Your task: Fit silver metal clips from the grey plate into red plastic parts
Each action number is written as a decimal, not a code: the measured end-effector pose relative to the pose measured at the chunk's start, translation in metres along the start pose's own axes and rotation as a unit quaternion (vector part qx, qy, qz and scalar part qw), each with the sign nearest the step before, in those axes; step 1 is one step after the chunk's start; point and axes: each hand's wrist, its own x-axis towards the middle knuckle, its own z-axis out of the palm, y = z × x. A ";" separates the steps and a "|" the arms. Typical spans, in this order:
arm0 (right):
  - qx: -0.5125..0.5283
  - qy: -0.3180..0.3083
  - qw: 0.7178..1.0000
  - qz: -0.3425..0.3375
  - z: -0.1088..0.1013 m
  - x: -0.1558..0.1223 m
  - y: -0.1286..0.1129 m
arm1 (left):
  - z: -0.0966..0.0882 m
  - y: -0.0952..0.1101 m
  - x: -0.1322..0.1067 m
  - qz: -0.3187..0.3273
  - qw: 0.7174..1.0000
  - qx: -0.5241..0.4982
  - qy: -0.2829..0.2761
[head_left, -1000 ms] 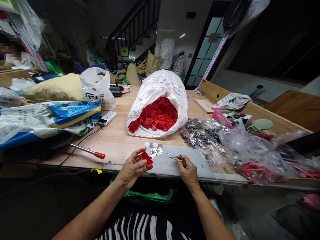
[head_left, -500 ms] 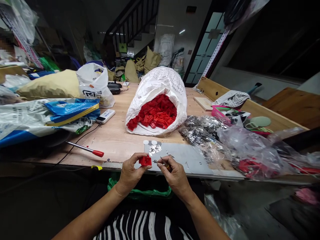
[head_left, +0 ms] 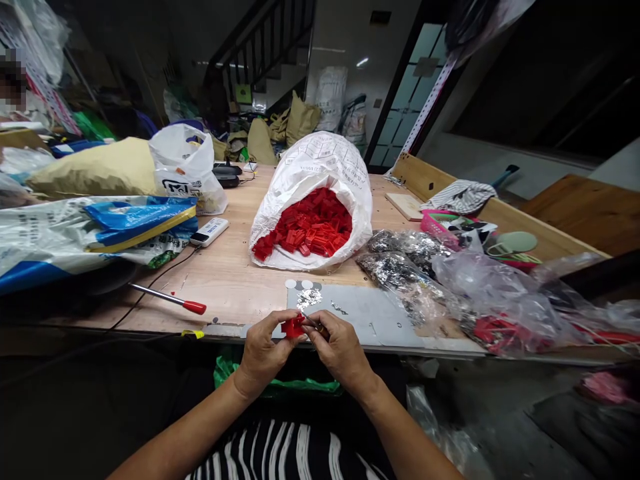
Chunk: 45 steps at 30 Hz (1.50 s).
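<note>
My left hand (head_left: pixel 264 348) is closed around a small red plastic housing (head_left: pixel 291 327), pinched between thumb and fingers over the table's front edge. My right hand (head_left: pixel 341 350) grips a thin-shafted hand tool with a brownish handle (head_left: pixel 323 330); I cannot make out its exact kind. Its shaft reaches the red housing, and the fingertips of both hands meet there. Any small metal piece in my right fingertips is hidden now. Just beyond the hands, a heap of small shiny metal pieces (head_left: pixel 309 298) lies on a grey sheet (head_left: pixel 370 310).
A white sack (head_left: pixel 327 157) of red plastic parts (head_left: pixel 315 227) lies open towards me. Clear bags of metal parts (head_left: pixel 400 263) are to the right. A red-handled rod (head_left: pixel 193 307), a white power strip (head_left: pixel 210 232) and bags (head_left: pixel 100 170) occupy the left. A green bag (head_left: pixel 305 387) hangs below.
My right hand has moved left, bringing the tool against the red housing. The small metal piece seen at its fingertips before is now out of sight. The red housing has turned slightly.
</note>
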 end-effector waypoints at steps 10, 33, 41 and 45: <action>0.107 0.010 0.990 0.087 -0.008 -0.001 0.004 | 0.001 0.007 0.000 -0.067 0.998 -0.006 0.017; 0.203 -0.084 0.957 0.190 0.013 -0.020 0.045 | 0.016 -0.009 -0.031 -0.177 0.977 -0.087 -0.076; -0.155 -0.033 0.979 0.126 -0.005 0.022 0.056 | 0.009 -0.020 -0.025 -0.247 0.959 -0.135 -0.022; -0.293 -0.034 0.944 0.149 -0.007 0.034 0.063 | 0.006 -0.025 -0.026 -0.253 0.957 -0.140 -0.011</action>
